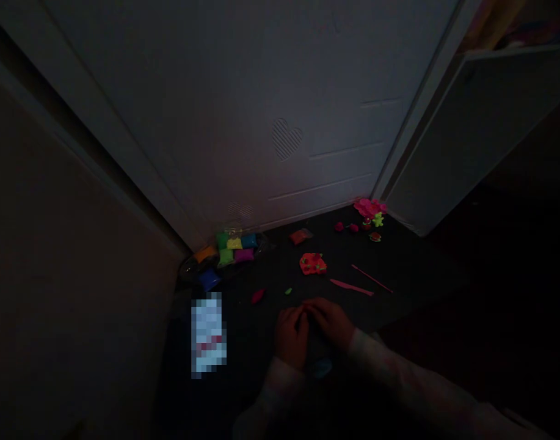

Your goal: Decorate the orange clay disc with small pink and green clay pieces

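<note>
My left hand (291, 333) and my right hand (329, 319) meet fingertip to fingertip low in the middle of the head view. The fingers of both are closed together; whatever they pinch is too dark and small to name. Just beyond them lie a small green piece (288, 291) and a pinkish-red lump (258, 296), both like modelling clay. An orange-red flat clay shape (312, 264) with red and green bits on it is further back. Right of it rest a pink plastic knife (352, 287) and a thin pink stick tool (372, 278).
Packets of coloured clay (234, 244) lie at the back left, with a blue packet (209, 280) nearer. An orange-red packet (300, 236) stands alone. At the back right are a pink clay shape (370, 208) and a yellow-green figure (377, 220). A blurred bright screen (209, 333) is left.
</note>
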Motion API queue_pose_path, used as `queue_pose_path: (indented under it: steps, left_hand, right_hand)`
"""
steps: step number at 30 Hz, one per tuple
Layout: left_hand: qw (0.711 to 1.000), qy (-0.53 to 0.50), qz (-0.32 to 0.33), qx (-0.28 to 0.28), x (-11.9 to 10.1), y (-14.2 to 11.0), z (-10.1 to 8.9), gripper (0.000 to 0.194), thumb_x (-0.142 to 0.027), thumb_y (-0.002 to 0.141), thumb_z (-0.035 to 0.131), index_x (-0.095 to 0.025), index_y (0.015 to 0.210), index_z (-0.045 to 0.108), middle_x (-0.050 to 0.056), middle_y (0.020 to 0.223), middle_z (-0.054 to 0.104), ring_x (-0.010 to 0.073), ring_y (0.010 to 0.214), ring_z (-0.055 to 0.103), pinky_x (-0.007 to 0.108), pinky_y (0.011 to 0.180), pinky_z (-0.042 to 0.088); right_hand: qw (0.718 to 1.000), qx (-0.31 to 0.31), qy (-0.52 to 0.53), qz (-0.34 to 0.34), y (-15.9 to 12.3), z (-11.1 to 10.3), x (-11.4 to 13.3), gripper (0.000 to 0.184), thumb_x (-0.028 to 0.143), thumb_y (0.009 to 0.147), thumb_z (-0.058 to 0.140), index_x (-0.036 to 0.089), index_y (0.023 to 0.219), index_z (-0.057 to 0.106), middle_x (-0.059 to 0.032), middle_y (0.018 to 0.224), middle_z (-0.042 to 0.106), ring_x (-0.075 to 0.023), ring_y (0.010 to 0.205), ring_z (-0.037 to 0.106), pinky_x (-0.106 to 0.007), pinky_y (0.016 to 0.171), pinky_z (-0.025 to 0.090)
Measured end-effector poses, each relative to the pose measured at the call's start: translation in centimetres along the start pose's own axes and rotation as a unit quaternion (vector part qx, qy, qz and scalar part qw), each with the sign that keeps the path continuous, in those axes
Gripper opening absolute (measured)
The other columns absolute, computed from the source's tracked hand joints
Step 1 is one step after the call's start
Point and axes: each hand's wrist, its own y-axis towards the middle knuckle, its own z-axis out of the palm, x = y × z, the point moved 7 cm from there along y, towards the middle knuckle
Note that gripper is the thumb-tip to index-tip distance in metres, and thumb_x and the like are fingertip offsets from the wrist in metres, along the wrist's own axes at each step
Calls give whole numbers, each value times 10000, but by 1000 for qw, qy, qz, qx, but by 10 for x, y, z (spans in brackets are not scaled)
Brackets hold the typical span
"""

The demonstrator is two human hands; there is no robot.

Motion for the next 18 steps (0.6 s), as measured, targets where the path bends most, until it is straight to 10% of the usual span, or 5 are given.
queue_pose_path:
  steps: [12,18]
  left_hand:
    - [998,19,-27,-53,-2,0,-9,224,-236,771,435,-191,863,634,47,834,651,167,809,597,327,744,495]
    - [993,37,-76,-86,-2,-3,-9,209,-259,752,464,-192,856,633,51,858,653,163,823,594,327,766,482]
  right_hand:
    - [997,-8,74,23,-2,-11,-4,101,291,721,531,197,684,534,-24,749,626,-142,716,579,-282,677,459]
    - [989,65,125,46,-1,-9,-7,195,304,789,437,201,917,542,-18,779,649,-130,720,610,-265,683,470]
